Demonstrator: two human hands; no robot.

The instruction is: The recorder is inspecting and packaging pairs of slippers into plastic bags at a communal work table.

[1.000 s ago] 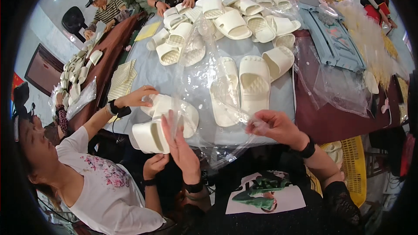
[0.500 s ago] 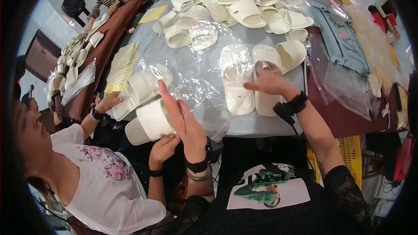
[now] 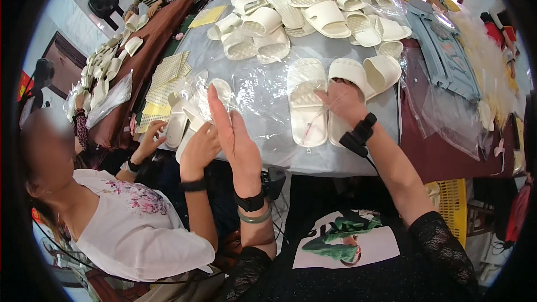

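My left hand point(image 3: 228, 130) is raised flat with fingers apart, its palm against a clear plastic bag point(image 3: 193, 92) that holds white slippers point(image 3: 180, 126). A person on my left, in a white flowered shirt, holds that bag with one hand point(image 3: 201, 146) beside mine and the other hand point(image 3: 149, 141) under it. My right hand point(image 3: 342, 102) reaches across the table and lies on a pair of white slippers point(image 3: 306, 103), fingers curled over the inner edge of the right slipper point(image 3: 349, 72). A third slipper point(image 3: 383, 71) leans against that pair.
The table is covered in a clear plastic sheet point(image 3: 263, 106). Several more white slippers point(image 3: 305, 8) are piled at its far end, where other people's hands work. Yellow perforated sheets point(image 3: 168, 75) lie at the left. A blue-grey moulded part point(image 3: 444, 53) and loose plastic bags point(image 3: 447, 117) lie to the right.
My right hand has reached forward from the table's near edge onto the slipper pair. My left hand stays raised flat against the bagged slippers, which the neighbour has shifted closer to it.
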